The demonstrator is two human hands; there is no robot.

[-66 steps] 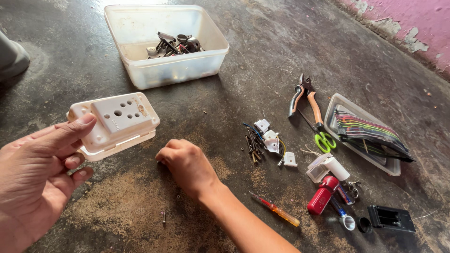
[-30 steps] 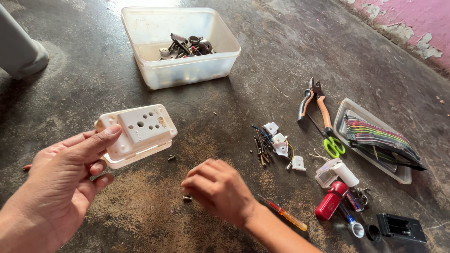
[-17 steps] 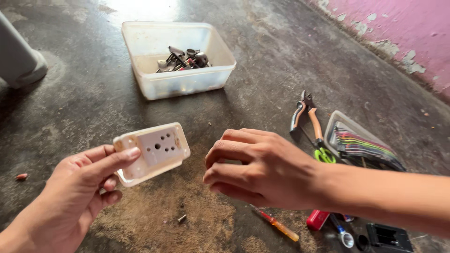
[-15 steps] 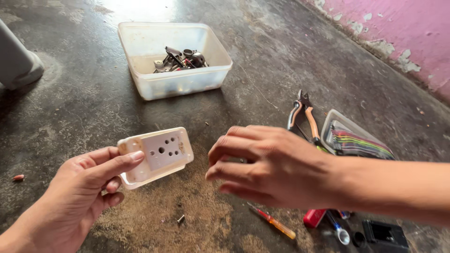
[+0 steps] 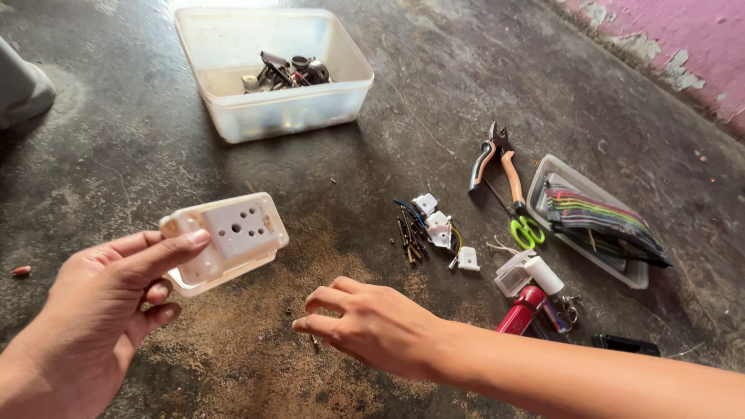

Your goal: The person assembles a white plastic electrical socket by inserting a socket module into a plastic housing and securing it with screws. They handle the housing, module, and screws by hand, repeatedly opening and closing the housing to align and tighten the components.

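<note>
Now hold the socket (image 5: 226, 240) steady: your left hand (image 5: 101, 310) has its grip closed on the left end of it, thumb laid along the top face and fingers curled beneath, so the piece sits raised above the floor (image 5: 434, 101) and tilted toward you. Keep the holed face in sight and do not let the thumb slide over the holes.

Lower your right hand (image 5: 372, 326) slowly. Its grip is open and holds nothing; the fingertips point left and down toward a small dark screw (image 5: 314, 341) lying on the sandy patch of floor just below them. Pinch that piece with thumb and first finger only, since a flat hand would likely push it into the grit.

The socket itself is an off-white plastic block, rectangular, with rounded corners, a cluster of round pin holes in its upper face and a shallow base plate showing under it. The surface looks dusty.

Further out, a scatter of dark screws (image 5: 410, 237) and small white clips (image 5: 438, 225) lies to the right of the socket, well apart from it. Beyond those rest the pliers (image 5: 497, 159), green-handled scissors (image 5: 528, 230), a red lighter (image 5: 521, 309) and a tray of coloured wires (image 5: 597, 217). A clear plastic tub (image 5: 272, 70) with metal parts stands at the far side.
</note>
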